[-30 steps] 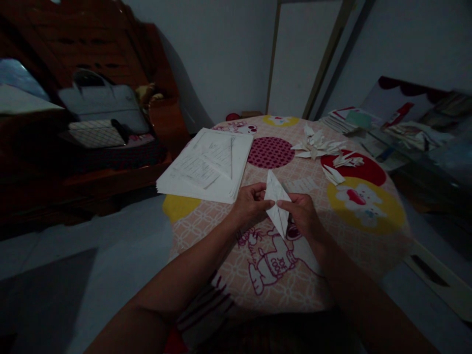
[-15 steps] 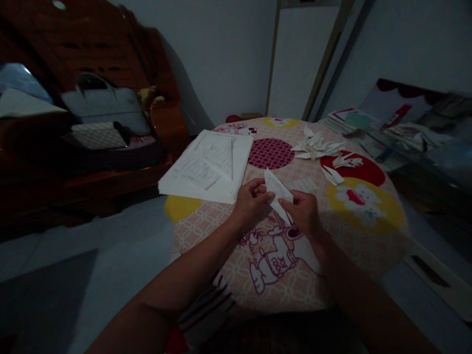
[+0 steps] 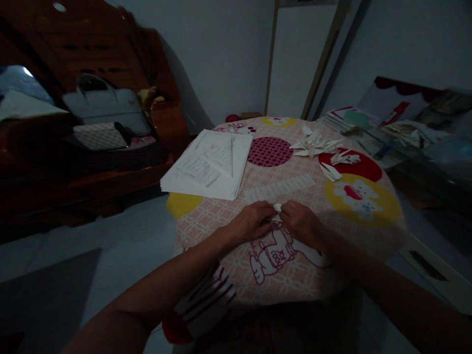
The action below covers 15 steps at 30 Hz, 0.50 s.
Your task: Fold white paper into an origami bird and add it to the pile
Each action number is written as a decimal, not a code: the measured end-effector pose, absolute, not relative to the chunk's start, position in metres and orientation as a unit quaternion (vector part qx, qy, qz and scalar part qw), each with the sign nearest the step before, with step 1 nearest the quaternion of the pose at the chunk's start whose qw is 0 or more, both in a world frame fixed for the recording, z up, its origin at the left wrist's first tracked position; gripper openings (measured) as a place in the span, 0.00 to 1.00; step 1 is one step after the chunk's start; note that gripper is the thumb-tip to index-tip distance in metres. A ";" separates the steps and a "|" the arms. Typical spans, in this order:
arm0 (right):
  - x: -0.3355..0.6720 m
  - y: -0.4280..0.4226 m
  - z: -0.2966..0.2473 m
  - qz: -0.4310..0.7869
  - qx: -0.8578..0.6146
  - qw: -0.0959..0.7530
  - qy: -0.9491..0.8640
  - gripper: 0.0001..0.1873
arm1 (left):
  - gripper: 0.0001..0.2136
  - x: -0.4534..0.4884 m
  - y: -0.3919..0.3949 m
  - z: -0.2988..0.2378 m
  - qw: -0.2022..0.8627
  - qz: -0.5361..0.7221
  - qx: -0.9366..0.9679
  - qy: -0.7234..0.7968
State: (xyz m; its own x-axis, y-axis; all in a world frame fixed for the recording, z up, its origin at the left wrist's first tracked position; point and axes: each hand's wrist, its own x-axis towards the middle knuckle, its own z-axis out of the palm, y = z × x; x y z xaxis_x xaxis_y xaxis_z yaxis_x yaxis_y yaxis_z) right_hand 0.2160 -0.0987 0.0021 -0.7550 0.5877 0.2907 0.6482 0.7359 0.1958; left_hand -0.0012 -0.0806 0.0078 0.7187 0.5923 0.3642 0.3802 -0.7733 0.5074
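Between my two hands is a small piece of folded white paper, mostly hidden by the fingers. My left hand grips its left side, fingers curled and knuckles up. On the other side my right hand pinches the paper, its fingertips close to the left ones. Both hands are low over the near middle of the patterned tablecloth. Just beyond them lies a pale strip with rows of marks.
A stack of written sheets lies at the table's left. Several folded paper pieces are heaped at the back right, with others nearer. A wooden bench holding a grey bag stands left; papers sit behind right.
Both hands have come down and nearer to me with the folded paper. They have turned knuckles up and drawn together, so less of the paper shows, and the pale strip is uncovered.
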 end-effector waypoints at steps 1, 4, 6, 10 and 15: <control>0.218 -0.100 0.002 -0.122 -0.341 0.105 -0.926 0.09 | 0.09 0.000 -0.082 0.003 0.188 0.243 0.912 0.273; 0.225 -0.105 0.003 -0.066 -0.342 0.143 -0.926 0.10 | 0.09 0.002 -0.083 -0.006 0.144 0.225 0.919 0.289; 0.229 -0.107 0.003 -0.042 -0.337 0.193 -0.921 0.12 | 0.10 0.003 -0.083 -0.008 0.127 0.223 0.920 0.295; 0.233 -0.106 0.000 0.009 -0.340 0.250 -0.907 0.13 | 0.09 0.006 -0.083 -0.008 0.125 0.227 0.914 0.312; 0.234 -0.101 0.006 0.114 -0.382 0.239 -0.886 0.09 | 0.06 0.010 -0.082 -0.001 0.175 0.224 0.897 0.338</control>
State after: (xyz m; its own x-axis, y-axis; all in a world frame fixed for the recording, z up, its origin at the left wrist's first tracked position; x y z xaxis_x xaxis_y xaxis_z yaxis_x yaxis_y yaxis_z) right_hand 0.2345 -0.1009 0.0060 -0.5951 0.7303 0.3355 0.6215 0.6829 -0.3839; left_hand 0.0101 -0.0818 -0.0008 0.6708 0.6850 0.2842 0.5277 -0.7101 0.4662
